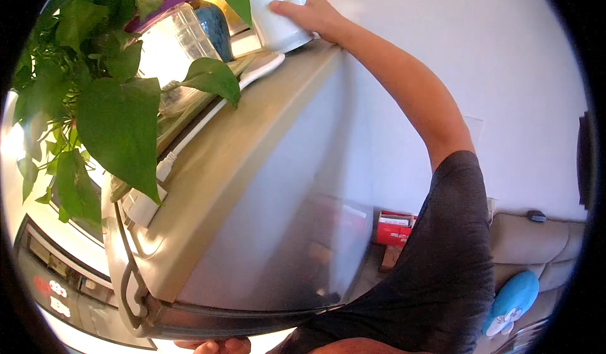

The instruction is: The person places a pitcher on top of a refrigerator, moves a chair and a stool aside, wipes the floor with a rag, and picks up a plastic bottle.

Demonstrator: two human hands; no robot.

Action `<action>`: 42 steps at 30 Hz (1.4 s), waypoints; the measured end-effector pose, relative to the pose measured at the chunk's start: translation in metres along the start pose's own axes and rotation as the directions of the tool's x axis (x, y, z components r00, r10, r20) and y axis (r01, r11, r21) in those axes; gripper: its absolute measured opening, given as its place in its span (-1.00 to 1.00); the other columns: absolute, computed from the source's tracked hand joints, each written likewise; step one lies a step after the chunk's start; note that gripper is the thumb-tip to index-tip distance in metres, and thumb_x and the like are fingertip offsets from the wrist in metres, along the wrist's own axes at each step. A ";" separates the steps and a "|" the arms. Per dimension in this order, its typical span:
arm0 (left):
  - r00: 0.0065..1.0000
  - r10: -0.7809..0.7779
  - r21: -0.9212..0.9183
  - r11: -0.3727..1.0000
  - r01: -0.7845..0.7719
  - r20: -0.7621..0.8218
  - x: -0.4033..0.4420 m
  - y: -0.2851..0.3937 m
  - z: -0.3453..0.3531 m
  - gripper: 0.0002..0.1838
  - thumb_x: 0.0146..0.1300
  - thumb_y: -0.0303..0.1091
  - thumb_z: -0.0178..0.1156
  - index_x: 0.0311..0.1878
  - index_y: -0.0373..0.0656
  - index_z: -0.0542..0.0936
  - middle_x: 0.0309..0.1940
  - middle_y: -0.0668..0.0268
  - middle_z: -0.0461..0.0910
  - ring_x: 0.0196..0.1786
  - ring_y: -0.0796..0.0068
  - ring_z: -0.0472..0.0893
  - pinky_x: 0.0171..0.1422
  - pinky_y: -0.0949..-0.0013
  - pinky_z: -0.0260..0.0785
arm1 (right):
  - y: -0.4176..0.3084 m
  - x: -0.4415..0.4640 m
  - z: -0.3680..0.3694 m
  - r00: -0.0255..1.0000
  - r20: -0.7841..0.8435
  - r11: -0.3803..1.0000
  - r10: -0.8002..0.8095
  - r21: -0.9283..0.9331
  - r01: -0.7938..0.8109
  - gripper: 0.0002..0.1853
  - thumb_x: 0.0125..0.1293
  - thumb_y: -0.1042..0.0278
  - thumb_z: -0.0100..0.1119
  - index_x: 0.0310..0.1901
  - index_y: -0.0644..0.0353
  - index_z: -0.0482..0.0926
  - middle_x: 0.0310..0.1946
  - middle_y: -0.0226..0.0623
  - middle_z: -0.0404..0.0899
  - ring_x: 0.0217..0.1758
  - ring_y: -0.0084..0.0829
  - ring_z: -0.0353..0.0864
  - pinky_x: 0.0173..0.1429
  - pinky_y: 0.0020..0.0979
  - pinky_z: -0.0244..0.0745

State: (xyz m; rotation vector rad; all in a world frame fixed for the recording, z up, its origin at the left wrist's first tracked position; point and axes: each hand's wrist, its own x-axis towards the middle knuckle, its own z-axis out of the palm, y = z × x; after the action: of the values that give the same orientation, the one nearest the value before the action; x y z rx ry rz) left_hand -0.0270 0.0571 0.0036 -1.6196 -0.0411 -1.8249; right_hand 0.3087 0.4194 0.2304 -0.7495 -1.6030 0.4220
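Note:
My right hand [315,18] reaches up to the far end of the refrigerator top [208,158], closed around a white jug [278,23]. Its thumb lies against the jug's side, and the other fingers are mostly hidden behind it. The jug stands upright at the corner, by the wall. At the bottom edge of the view, the fingers of my left hand [218,346] show just under the refrigerator's door edge [233,322]. They look curled, but the rest of that hand is out of view, and what they hold cannot be made out.
A trailing plant [120,120] hangs over the left side. Near the jug are a blue vase [214,29], a clear plastic container [189,32] and a white power strip [262,69] with a cord and plug. Behind my arm are a red box [394,231] and a sofa [530,240].

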 end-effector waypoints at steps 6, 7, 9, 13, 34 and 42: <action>0.999 0.005 0.051 0.999 -0.007 0.037 0.002 0.003 0.000 -0.69 0.26 -0.43 0.10 0.07 -0.23 0.54 -0.16 0.08 0.47 -0.07 0.25 0.39 0.02 -0.04 0.32 | -0.016 -0.016 0.000 0.997 0.054 0.995 0.047 0.085 -0.052 -0.18 0.19 -0.23 0.38 0.27 0.34 0.53 0.07 -0.01 0.68 0.06 -0.21 0.72 0.17 -0.26 0.59; 0.945 -0.022 0.273 0.955 0.116 -0.328 0.000 0.009 0.024 -0.70 0.28 -0.43 0.10 0.08 -0.23 0.54 -0.14 0.08 0.47 -0.08 0.25 0.40 0.03 -0.05 0.32 | -0.014 -0.015 0.000 0.997 0.063 0.996 0.039 0.080 -0.044 -0.18 0.20 -0.22 0.37 0.28 0.34 0.52 0.08 -0.02 0.67 0.07 -0.21 0.72 0.18 -0.27 0.58; 0.763 0.042 0.422 0.852 0.309 -0.645 0.003 0.013 0.026 -0.70 0.31 -0.42 0.11 0.09 -0.22 0.53 -0.12 0.07 0.47 -0.09 0.25 0.40 0.03 -0.06 0.32 | -0.011 -0.012 -0.001 0.996 0.077 0.997 0.033 0.071 -0.039 -0.18 0.21 -0.21 0.37 0.29 0.34 0.51 0.08 -0.03 0.67 0.09 -0.21 0.71 0.19 -0.27 0.58; 0.990 -0.138 0.008 0.990 0.138 0.035 0.003 0.010 -0.009 -0.75 0.38 -0.38 0.11 0.07 -0.20 0.54 -0.17 0.13 0.47 -0.13 0.28 0.40 0.01 0.00 0.32 | -0.013 -0.018 -0.008 0.993 0.112 0.999 0.023 0.034 -0.027 -0.13 0.22 -0.22 0.37 0.37 0.30 0.41 0.14 -0.02 0.63 0.15 -0.22 0.68 0.21 -0.25 0.57; 0.916 -0.368 0.053 0.930 0.364 0.162 0.008 0.022 -0.020 -0.67 0.23 -0.39 0.30 0.04 0.07 0.49 -0.20 0.30 0.35 -0.23 0.37 0.42 -0.13 0.19 0.34 | -0.026 -0.030 -0.021 0.951 0.163 0.956 0.262 -0.182 -0.232 -0.16 0.22 -0.40 0.29 0.13 0.37 0.61 -0.14 -0.22 0.70 -0.16 -0.41 0.63 -0.03 -0.34 0.54; 0.892 -0.426 -0.125 0.887 0.444 0.148 0.001 0.015 -0.030 -0.58 0.06 -0.54 0.47 -0.06 0.06 0.54 -0.27 0.34 0.32 -0.46 0.48 0.46 -0.39 0.37 0.38 | -0.024 -0.032 -0.023 0.933 0.178 0.949 0.314 -0.020 -0.316 -0.23 0.30 -0.25 0.30 0.24 0.34 0.49 -0.12 -0.37 0.63 -0.21 -0.52 0.55 -0.11 -0.48 0.44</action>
State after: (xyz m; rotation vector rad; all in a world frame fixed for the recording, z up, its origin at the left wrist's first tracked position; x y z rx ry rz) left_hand -0.0453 0.0318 -0.0078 -1.9473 -0.3509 -2.1051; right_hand 0.3263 0.3767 0.2269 -0.9905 -1.6497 0.7468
